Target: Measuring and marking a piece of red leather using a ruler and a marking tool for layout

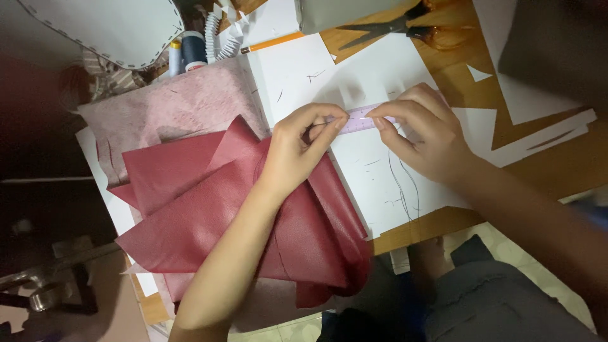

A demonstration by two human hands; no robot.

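Both hands' fingers pinched on lilac ruler (pixel 358 119), left hand (pixel 297 149), right hand (pixel 425 130), white paper (pixel 373 171) beneath

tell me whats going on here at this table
A person is pressing a small translucent ruler flat on a white sheet of paper with both hands: the left hand pinches its near end and the right hand holds the other. The left forearm lies over folded dark red leather-like material. Scissors, an orange pencil and thread spools lie at the far edge, untouched.
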